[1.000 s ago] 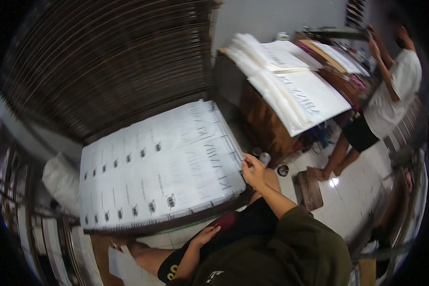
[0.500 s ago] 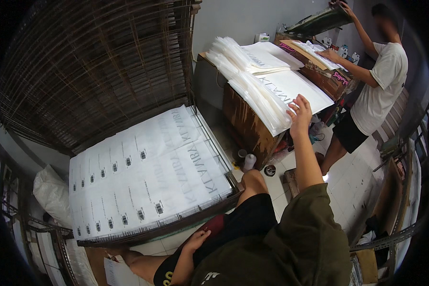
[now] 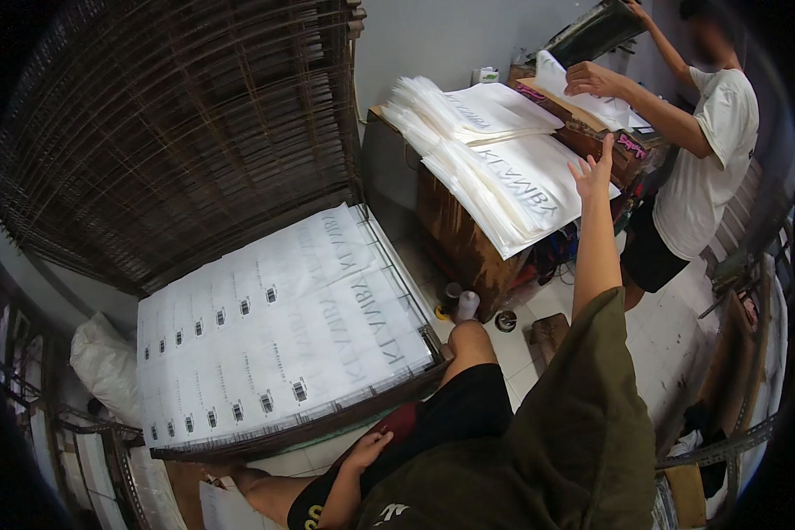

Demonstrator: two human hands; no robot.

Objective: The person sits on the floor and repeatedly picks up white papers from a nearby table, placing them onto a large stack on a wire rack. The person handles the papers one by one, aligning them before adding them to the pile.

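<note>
My right hand point(image 3: 595, 172) is raised with its fingers spread and nothing in it, reaching toward the bench beside a co-worker. Just left of it lies a stack of thin white printed bags or sheets point(image 3: 512, 168), fanned at its near-left edge, with large dark lettering. My left hand point(image 3: 367, 450) rests on my lap, fingers lying loosely on my dark shorts point(image 3: 464, 402). To the left, overlapping rows of similar printed white sheets point(image 3: 238, 353) cover a wire drying rack point(image 3: 397, 375).
Raised rack shelves point(image 3: 185, 115) tower behind the sheets. A co-worker in a white shirt point(image 3: 711, 168) holds up a screen frame point(image 3: 596, 40) and lifts a white sheet point(image 3: 552, 75) at the bench. Bottles point(image 3: 468, 305) and a round tin point(image 3: 505, 321) stand on the floor.
My right hand has moved away from the stack's near edge, farther forward and right. The co-worker's near hand has risen, lifting a white sheet. My left hand stays on my lap.
</note>
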